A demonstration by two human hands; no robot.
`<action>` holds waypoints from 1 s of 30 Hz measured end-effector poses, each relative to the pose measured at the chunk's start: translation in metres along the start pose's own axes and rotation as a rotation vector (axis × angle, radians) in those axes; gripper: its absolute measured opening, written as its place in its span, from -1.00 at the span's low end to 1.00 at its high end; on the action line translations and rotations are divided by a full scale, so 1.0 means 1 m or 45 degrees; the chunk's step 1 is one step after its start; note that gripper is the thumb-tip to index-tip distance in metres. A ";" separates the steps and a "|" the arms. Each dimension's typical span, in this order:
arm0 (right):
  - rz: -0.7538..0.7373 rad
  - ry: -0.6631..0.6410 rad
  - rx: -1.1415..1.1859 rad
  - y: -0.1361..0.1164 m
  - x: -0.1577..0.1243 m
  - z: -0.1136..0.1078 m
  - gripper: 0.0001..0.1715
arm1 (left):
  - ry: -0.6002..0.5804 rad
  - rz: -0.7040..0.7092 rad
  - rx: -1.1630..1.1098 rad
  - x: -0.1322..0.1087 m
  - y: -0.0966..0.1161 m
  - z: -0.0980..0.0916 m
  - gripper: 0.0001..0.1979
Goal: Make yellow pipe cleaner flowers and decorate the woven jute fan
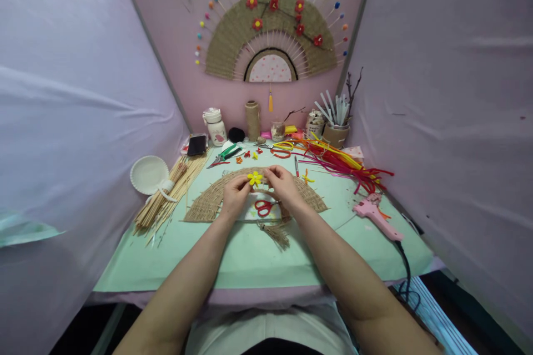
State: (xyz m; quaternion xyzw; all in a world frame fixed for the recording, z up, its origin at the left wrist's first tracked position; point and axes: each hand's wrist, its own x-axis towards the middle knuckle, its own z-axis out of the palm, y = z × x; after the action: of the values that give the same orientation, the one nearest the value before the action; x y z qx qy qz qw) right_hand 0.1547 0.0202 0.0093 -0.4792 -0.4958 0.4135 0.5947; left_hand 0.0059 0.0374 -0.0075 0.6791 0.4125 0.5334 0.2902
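A yellow pipe-cleaner flower [255,178] is pinched at its left side between the fingers of my left hand [235,197]. My right hand [284,184] is closed just right of the flower, its fingertips pressed together; anything between them is too small to make out. Both hands are over a woven twine fan [204,205] that lies flat on the table. Beneath them, red-handled scissors [263,208] rest on the fan's pale patterned centre. A twine tassel [277,236] hangs off the fan's lower edge toward me.
Bamboo sticks [166,199] and a white bowl [150,175] are at the left. Green pliers [227,153] and small flowers [247,154] lie behind the fan. Pipe cleaners [333,161] and a pink glue gun [377,216] with a cord are at the right.
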 end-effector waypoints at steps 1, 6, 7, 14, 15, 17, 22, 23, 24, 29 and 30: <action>0.000 -0.008 -0.004 -0.001 0.000 0.000 -0.73 | 0.035 0.008 0.008 0.000 0.002 -0.001 -0.88; 0.056 -0.226 0.024 -0.002 -0.003 0.003 -0.74 | 0.108 0.075 0.037 -0.001 0.007 -0.002 -0.88; 0.065 -0.255 0.044 -0.002 -0.004 0.004 -0.75 | 0.109 0.089 0.038 -0.001 0.007 -0.002 -0.88; 0.130 -0.306 0.152 0.002 -0.004 0.005 -0.77 | 0.069 0.104 0.035 -0.002 0.008 0.001 -0.83; 0.137 -0.318 0.151 0.003 -0.003 0.006 -0.76 | 0.059 0.097 0.028 -0.002 0.009 0.001 -0.82; 0.111 -0.304 0.098 0.004 -0.004 0.007 -0.75 | 0.054 0.083 0.029 -0.003 0.010 0.001 -0.83; -0.462 -0.101 -0.417 -0.003 -0.012 0.008 -0.79 | 0.159 0.046 0.057 -0.002 0.005 0.002 -0.90; -0.598 -0.117 -0.512 -0.004 -0.014 0.008 -0.80 | 0.171 0.041 0.057 -0.002 0.004 0.001 -0.91; -0.709 -0.150 -0.583 -0.005 -0.015 0.007 -0.82 | 0.173 0.038 0.056 -0.002 0.003 0.001 -0.92; -0.908 -0.188 -0.715 -0.002 -0.015 0.006 -0.81 | 0.153 0.057 0.038 -0.002 0.006 0.001 -0.90; -0.919 -0.180 -0.726 0.000 -0.014 0.006 -0.79 | 0.155 0.057 0.026 -0.002 0.008 0.002 -0.89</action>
State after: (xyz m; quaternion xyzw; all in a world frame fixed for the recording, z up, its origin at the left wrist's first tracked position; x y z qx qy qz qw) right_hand 0.1466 0.0073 0.0073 -0.3911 -0.7641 0.0590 0.5096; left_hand 0.0092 0.0317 -0.0028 0.6574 0.4194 0.5758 0.2456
